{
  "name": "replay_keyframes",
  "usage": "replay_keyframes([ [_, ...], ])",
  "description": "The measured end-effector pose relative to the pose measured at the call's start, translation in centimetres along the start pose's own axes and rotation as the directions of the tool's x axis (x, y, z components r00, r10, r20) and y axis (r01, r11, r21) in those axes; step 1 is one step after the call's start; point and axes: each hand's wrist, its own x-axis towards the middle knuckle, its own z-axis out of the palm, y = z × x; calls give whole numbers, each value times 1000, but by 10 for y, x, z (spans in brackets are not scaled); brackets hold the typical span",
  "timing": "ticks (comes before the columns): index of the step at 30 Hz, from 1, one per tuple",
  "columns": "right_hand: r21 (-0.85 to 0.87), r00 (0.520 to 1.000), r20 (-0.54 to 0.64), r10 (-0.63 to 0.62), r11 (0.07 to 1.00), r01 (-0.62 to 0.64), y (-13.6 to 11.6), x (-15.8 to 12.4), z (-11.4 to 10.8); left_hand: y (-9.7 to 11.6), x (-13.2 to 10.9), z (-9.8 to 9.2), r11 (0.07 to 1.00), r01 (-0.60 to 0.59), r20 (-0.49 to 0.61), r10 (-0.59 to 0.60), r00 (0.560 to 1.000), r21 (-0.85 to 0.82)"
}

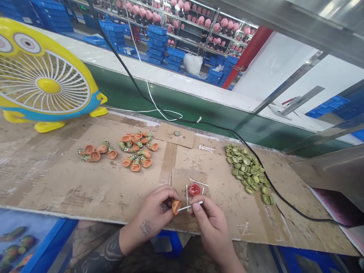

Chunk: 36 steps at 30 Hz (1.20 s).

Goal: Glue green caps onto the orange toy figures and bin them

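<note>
My left hand (pixel 153 212) pinches a small orange cup-shaped moulded piece (pixel 176 207) between thumb and fingers. My right hand (pixel 210 227) holds a white cotton swab (pixel 190 206) by its end, with the tip reaching into or against the orange piece. Just beyond the hands lies a small red lid or dish (pixel 195 189), ringed by several loose white sticks (pixel 198 182). Farther back, orange-and-green moulded parts (pixel 138 151) lie in a heap, and a pile of olive-green rings (pixel 247 170) lies to the right.
Flattened cardboard (pixel 85 182) covers the bench. A yellow cartoon-style fan (pixel 45 83) stands at the back left, and a black cable (pixel 244 144) crosses the cardboard. Blue crates (pixel 156 45) and shelves of pink items (pixel 199 22) stand beyond a green-sided table.
</note>
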Motion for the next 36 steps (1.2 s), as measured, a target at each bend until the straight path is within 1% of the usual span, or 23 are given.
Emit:
replay_keyframes([
  [5, -84, 999, -34, -32, 996, 29, 1, 1, -3, 0, 0, 0, 1000, -3, -3, 3, 1000, 2],
  [9, -82, 996, -45, -83, 993, 79, 0, 0, -5, -3, 1, -1, 1000, -11, 12, 11, 1000, 2],
  [12, -102, 983, -148, -106, 991, 91, 2, 2, -13, -3, 1, -3, 1000, -14, 23, 15, 1000, -3],
  [14, -173, 967, -220, -126, 981, 89, 5, 7, -20, -2, 1, -5, 1000, -10, 22, 11, 1000, -8],
  [15, -223, 962, -234, -139, 971, 86, 7, 10, -24, -2, 0, -5, 1000, -6, 21, 6, 1000, -9],
  [18, -371, 966, -193, -171, 924, 89, 12, 23, -32, -1, 0, -5, 1000, 27, 9, -27, 1000, -10],
  [20, -433, 973, -150, -173, 897, 93, 15, 29, -32, 0, -1, -4, 996, 87, -9, -87, 996, -37],
  [23, -474, 980, -105, -167, 875, 99, 18, 34, -28, 0, -2, -3, 976, 186, -14, -189, 982, -112],
  [25, -486, 981, -89, -171, 867, 107, 19, 35, -27, 1, -2, -3, 966, 214, 3, -215, 977, -144],
  [27, -482, 979, -94, -182, 869, 115, 18, 33, -27, 0, -2, -3, 963, 219, 14, -220, 975, -158],
  [29, -441, 974, -127, -188, 890, 114, 15, 29, -27, -1, -3, -4, 960, 221, 12, -223, 975, -171],
  [32, -277, 968, -196, -157, 956, 99, 8, 19, -25, -2, -4, -4, 956, 229, 13, -230, 973, -183],
  [34, -162, 972, -189, -139, 981, 109, 2, 12, -21, -2, -5, -4, 955, 236, 23, -236, 971, -178],
  [36, -99, 981, -136, -141, 987, 128, -1, 7, -16, -2, -5, -5, 957, 238, 25, -237, 971, -168],
])
